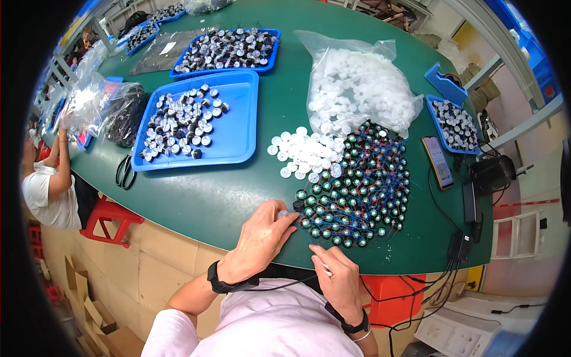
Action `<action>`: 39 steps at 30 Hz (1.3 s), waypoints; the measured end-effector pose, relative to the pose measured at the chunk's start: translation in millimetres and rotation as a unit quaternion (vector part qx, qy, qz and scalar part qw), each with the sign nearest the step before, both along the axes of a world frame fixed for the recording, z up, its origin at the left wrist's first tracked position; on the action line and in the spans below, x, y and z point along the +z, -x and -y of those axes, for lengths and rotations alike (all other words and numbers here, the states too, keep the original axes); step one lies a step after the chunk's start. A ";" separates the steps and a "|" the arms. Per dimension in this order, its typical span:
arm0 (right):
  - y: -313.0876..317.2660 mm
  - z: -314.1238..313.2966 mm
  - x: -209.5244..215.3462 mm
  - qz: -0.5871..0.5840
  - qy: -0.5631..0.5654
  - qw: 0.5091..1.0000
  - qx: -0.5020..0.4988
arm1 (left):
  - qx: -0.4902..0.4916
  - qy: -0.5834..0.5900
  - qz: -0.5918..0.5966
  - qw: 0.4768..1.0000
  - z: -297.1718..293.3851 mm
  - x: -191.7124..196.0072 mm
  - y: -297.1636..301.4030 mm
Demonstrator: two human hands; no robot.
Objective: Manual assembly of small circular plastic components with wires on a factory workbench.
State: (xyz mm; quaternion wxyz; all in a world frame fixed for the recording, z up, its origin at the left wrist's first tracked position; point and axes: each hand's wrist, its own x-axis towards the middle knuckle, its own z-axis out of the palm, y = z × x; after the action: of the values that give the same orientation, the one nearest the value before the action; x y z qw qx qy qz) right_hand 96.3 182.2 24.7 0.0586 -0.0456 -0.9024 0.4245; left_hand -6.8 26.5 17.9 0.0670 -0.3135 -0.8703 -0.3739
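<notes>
My left hand (259,241) is closed, its fingertips pinching a small round part with a whitish cap (282,214) near the table's front edge. A small black round piece (298,204) is right at those fingertips. To its right, my right hand (340,279) is closed around a slim white stick-like tool (326,269), mostly hidden by the fingers. Just beyond both hands spread many green-topped round components with red and blue wires (351,199). Loose white plastic discs (306,153) lie in a heap at their far left.
A clear bag of white discs (363,83) stands behind. Blue trays (244,143) (275,50) of capped black parts sit left, another blue tray (437,128) right. A phone (438,162), cables and a black device (493,174) line the right side. A person (50,187) sits far left.
</notes>
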 end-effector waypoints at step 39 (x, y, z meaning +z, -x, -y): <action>1.2 -5.4 30.6 -0.107 0.101 0.987 -0.066 | -0.078 -0.510 0.687 0.511 10.9 -8.4 -26.2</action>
State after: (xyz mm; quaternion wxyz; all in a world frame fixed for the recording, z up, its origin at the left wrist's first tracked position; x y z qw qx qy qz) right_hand 95.1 187.5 55.2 0.1775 -0.0657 -0.8384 0.5111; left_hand 19.4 15.5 9.4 -0.4332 0.0635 -0.2759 -0.8557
